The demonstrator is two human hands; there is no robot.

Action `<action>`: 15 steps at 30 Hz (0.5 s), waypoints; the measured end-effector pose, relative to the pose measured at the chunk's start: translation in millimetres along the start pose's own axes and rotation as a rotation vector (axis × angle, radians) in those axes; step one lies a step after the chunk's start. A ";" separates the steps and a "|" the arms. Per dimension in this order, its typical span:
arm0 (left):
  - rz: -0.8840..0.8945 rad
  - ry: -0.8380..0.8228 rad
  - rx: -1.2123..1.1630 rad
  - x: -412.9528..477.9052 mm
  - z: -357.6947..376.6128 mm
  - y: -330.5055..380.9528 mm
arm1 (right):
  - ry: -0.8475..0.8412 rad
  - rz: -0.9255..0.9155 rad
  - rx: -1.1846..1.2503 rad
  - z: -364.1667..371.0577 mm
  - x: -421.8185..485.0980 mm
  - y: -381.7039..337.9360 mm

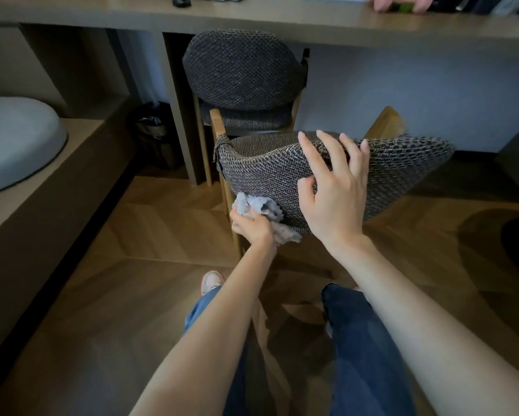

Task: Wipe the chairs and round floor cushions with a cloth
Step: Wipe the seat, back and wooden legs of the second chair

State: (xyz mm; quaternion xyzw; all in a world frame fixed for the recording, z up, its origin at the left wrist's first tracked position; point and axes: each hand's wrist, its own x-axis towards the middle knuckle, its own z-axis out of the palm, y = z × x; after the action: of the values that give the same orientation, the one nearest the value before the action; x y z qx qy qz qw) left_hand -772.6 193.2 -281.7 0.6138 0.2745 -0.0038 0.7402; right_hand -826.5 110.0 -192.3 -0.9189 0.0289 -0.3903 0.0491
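Head view. I see the near chair, a dark grey-brown woven-fabric backrest on a light wooden frame, its back face turned toward the camera.

Left hand: fingers curled round a crumpled pale blue-grey cloth, holding it bunched. The cloth touches the lower left part of the backrest's rear face, just beside the frame's upright post.

Right hand: wide, fingers straight and spread, palm laid on the rear face of the same backrest. Its fingertips reach the top edge; the thumb lies on the fabric to the left. It holds nothing.

A second chair with a matching dark woven backrest stands beyond the first, tucked under the long beige tabletop.

A round pale grey floor cushion lies at far left on a low beige platform, well apart from both hands. A black waste bin sits in the recess under the tabletop.

Another person's hand rests at the tabletop's far edge, upper right, over something green; I cannot tell what.

The wearer stands on a brown herringbone wood floor in blue jeans.
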 end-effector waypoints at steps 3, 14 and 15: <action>0.040 -0.088 -0.015 -8.6 -8.0 8.9 | -0.030 0.006 0.005 -6.0 -1.0 -1.7; 0.275 -0.698 -0.022 -95.0 -63.2 40.0 | -0.351 0.232 0.526 -70.1 -60.5 14.8; 0.249 -0.724 -0.032 -101.4 -68.7 39.5 | -0.412 0.268 0.601 -78.2 -75.0 15.4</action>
State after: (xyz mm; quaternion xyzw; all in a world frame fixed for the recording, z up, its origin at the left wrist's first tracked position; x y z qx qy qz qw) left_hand -872.8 231.9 -210.9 0.5896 -0.0814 -0.1262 0.7936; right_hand -935.1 96.3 -193.7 -0.9107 0.0224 -0.1789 0.3716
